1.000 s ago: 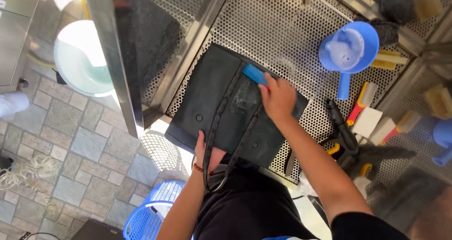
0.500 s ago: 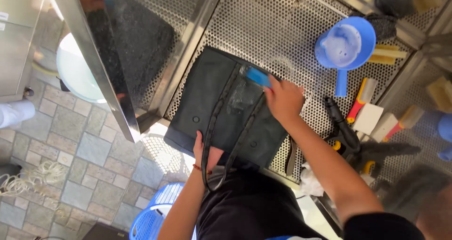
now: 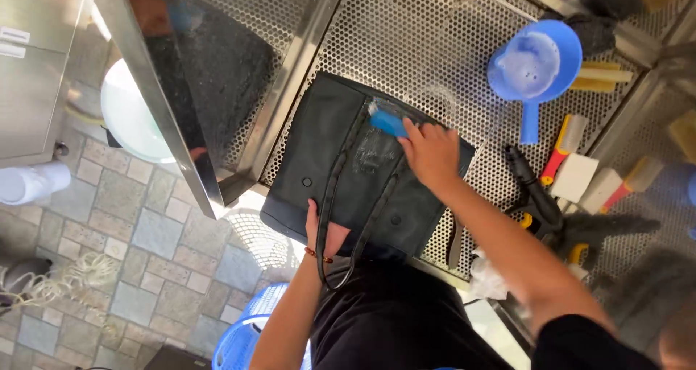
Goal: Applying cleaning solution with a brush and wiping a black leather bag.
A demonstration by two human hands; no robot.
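Observation:
A black handbag lies flat on the perforated steel work surface, its two handles trailing toward me. My right hand grips a blue brush and presses it on the bag's upper middle, where white soapy foam shows. My left hand holds down the bag's near edge, between the handles, with a bead bracelet on the wrist.
A blue scoop with soapy water stands at upper right. Brushes with red and yellow handles, white blocks and a black spray tool lie right of the bag. A white basin and blue basket sit on the tiled floor.
My right hand with the blue brush has shifted slightly across the bag's top, and foam has spread there. My left hand stays on the near edge.

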